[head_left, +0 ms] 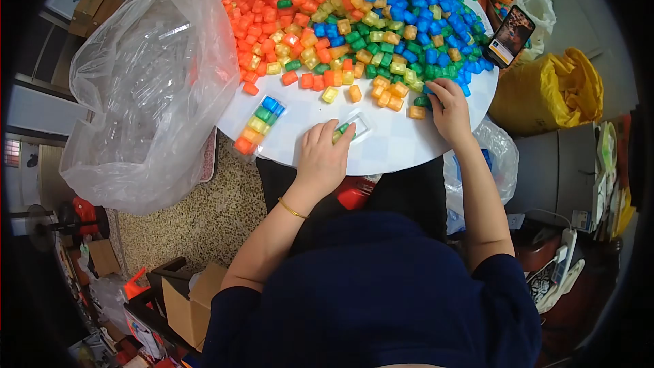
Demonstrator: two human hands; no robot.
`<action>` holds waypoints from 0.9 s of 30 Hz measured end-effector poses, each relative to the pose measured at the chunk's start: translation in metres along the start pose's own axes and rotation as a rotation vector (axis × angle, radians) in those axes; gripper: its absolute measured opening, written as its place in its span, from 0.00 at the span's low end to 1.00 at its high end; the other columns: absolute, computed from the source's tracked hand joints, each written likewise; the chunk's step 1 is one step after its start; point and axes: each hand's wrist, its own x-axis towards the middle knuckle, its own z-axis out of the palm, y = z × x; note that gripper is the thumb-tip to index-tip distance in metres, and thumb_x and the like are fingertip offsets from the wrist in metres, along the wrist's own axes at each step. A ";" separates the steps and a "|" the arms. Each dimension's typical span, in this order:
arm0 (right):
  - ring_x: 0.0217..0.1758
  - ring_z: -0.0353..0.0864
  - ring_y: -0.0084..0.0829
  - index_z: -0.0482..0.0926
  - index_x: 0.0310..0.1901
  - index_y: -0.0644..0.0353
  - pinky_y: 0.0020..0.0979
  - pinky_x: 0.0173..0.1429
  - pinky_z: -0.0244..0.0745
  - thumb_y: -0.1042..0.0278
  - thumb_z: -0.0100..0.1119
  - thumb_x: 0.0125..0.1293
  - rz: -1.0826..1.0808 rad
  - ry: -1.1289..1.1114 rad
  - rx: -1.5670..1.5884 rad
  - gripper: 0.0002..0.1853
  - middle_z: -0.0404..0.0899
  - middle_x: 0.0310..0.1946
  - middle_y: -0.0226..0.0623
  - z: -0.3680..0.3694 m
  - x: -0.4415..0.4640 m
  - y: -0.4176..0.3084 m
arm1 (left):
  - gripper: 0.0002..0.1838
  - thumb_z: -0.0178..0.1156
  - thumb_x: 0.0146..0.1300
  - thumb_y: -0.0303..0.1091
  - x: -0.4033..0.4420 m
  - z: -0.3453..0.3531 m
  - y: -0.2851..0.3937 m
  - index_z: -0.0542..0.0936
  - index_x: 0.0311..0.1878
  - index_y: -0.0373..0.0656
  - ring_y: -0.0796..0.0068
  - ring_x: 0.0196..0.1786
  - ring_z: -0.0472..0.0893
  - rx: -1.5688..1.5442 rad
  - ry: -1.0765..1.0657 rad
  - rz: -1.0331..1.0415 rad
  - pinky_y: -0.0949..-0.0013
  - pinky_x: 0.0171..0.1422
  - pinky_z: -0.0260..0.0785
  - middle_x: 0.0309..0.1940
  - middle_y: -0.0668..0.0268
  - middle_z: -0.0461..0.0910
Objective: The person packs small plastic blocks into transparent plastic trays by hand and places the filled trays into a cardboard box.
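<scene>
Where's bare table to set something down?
Bare patches: between the filled tray and left grip; right of the pale tray, toward the near edge of the table. The far side is crowded with blocks.

I can read no word, number or brand anywhere around me. The phone (511, 37) propped at the edge of the table (402, 146) has a lit screen with a pale, yellow-marked strip (any lettering there is too small for me).
</scene>
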 end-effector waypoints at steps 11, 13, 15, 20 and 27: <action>0.46 0.76 0.42 0.81 0.42 0.60 0.37 0.50 0.70 0.74 0.66 0.52 -0.208 -0.023 0.249 0.14 0.78 0.43 0.41 0.040 -0.026 -0.107 | 0.21 0.61 0.53 0.29 0.003 0.005 0.011 0.77 0.54 0.43 0.55 0.54 0.71 0.004 0.070 -0.079 0.56 0.58 0.62 0.52 0.55 0.72; 0.50 0.75 0.43 0.80 0.44 0.60 0.38 0.52 0.68 0.73 0.65 0.53 -0.235 -0.072 0.163 0.15 0.77 0.47 0.42 0.032 -0.031 -0.113 | 0.22 0.61 0.53 0.30 0.001 -0.002 0.012 0.77 0.54 0.43 0.55 0.55 0.70 -0.062 0.038 -0.103 0.55 0.59 0.61 0.52 0.54 0.71; 0.56 0.70 0.45 0.78 0.48 0.60 0.39 0.57 0.63 0.70 0.64 0.54 -0.231 -0.145 0.113 0.18 0.73 0.53 0.44 0.021 -0.034 -0.115 | 0.23 0.63 0.52 0.30 0.000 -0.007 0.006 0.76 0.54 0.42 0.54 0.52 0.72 -0.083 0.059 -0.085 0.55 0.57 0.63 0.50 0.54 0.73; 0.58 0.68 0.46 0.77 0.49 0.59 0.44 0.62 0.57 0.70 0.63 0.55 -0.094 -0.044 0.308 0.18 0.71 0.56 0.45 0.015 -0.020 -0.094 | 0.23 0.65 0.52 0.31 -0.003 -0.060 -0.035 0.74 0.52 0.38 0.50 0.49 0.74 -0.115 0.202 -0.186 0.54 0.55 0.66 0.44 0.53 0.76; 0.60 0.68 0.44 0.80 0.41 0.54 0.49 0.64 0.55 0.73 0.61 0.53 -0.330 -0.141 -0.071 0.12 0.73 0.54 0.41 0.040 0.014 -0.092 | 0.38 0.72 0.46 0.39 -0.008 -0.093 -0.087 0.69 0.59 0.35 0.54 0.47 0.77 0.056 0.053 -0.449 0.55 0.52 0.69 0.43 0.52 0.77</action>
